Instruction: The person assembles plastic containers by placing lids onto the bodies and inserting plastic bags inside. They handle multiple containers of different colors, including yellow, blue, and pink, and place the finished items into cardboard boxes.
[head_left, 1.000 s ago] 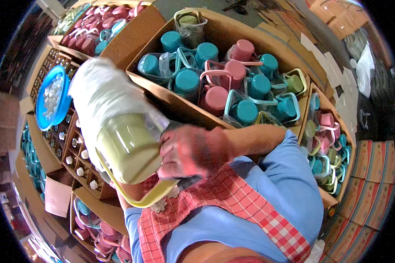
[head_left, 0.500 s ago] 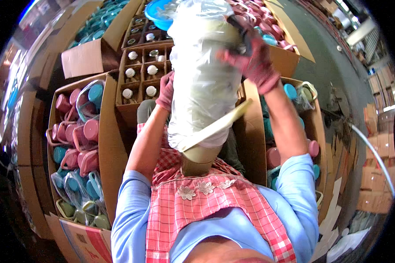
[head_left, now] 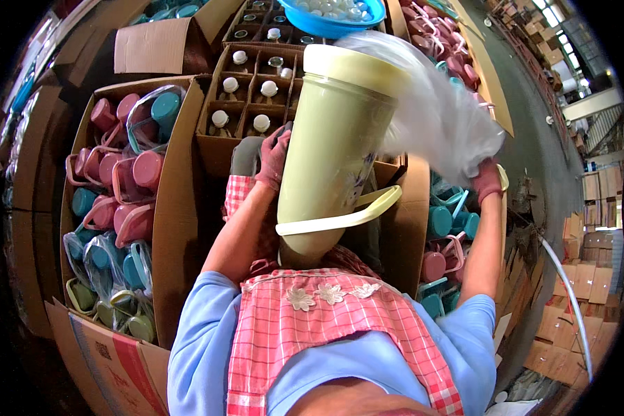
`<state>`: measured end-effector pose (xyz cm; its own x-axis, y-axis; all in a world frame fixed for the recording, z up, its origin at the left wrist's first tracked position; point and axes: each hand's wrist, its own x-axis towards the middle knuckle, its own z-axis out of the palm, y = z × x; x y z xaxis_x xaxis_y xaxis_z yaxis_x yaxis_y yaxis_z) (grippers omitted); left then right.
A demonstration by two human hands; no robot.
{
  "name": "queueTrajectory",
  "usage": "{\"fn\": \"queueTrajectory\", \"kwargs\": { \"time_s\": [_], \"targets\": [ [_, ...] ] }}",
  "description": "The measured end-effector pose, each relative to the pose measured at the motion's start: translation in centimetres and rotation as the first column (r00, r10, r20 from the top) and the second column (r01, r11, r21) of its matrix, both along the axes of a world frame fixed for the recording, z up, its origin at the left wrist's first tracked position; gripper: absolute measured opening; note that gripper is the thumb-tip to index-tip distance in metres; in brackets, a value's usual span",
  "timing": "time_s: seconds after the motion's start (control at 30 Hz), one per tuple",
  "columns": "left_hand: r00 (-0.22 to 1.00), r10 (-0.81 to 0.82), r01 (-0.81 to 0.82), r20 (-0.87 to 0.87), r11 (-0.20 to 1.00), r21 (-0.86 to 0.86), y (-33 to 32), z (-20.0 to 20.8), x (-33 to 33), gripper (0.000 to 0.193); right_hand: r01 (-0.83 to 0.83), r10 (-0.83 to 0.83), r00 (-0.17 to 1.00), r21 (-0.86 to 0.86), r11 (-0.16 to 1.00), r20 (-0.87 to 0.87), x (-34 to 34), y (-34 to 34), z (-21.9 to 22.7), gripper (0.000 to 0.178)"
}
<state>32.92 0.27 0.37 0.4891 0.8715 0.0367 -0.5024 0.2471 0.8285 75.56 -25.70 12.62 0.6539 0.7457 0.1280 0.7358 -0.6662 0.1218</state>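
A pale green thermos jug (head_left: pixel 335 139) leans in front of me, its narrower end at my lap and its wide cream end pointing away. A cream handle (head_left: pixel 340 220) curves round its lower part. My left hand (head_left: pixel 275 156), in a reddish glove, is closed against the jug's left side; some fingers are hidden behind it. Out to the right, my gloved right hand (head_left: pixel 489 179) grips a clear plastic bag (head_left: pixel 433 118), blurred by motion. The bag trails from the jug's far end to that hand.
Cardboard boxes of pink, teal and green jugs stand at the left (head_left: pixel 170 215) and right (head_left: pixel 405 222). Ahead, a divided carton (head_left: pixel 218 142) holds bottle-like pieces with white caps. A blue basin (head_left: pixel 340 28) of small clear pieces sits beyond the jug.
The plastic bag has come off the jug, baring its green body. My right hand has swung right and towards me with the bag. My left hand stays at the jug's side.
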Motion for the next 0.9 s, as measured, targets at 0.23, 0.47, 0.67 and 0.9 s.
{"fn": "queueTrajectory", "kwargs": {
  "time_s": [0.23, 0.47, 0.67, 0.9],
  "targets": [
    [0.992, -0.106, 0.103, -0.064, 0.994, -0.043, -0.6, -1.4, 0.7, 0.026, -0.165, 0.280, 0.927, 0.400, 0.902, -0.248, -9.2, 2.0, 11.2, 0.052],
    [0.968, -0.210, 0.191, -0.140, 0.972, -0.136, 1.5, -3.3, 0.5, 0.035, -0.549, 0.626, 0.765, 0.357, 0.756, -0.149, -24.8, 20.8, 10.4, 0.045],
    [0.994, -0.058, 0.085, -0.092, 0.947, 0.311, 7.9, 9.1, -4.1, 0.064, -0.585, 0.881, 0.468, 0.727, 0.361, -0.061, -27.0, 23.7, 9.4, 0.034],
    [0.932, -0.321, 0.202, 0.170, 0.847, 0.492, 10.8, 16.0, -3.4, 0.061, 0.253, 0.936, -0.206, 0.908, 0.334, -0.287, -23.3, 30.2, -1.2, 0.025]
  ]
}}
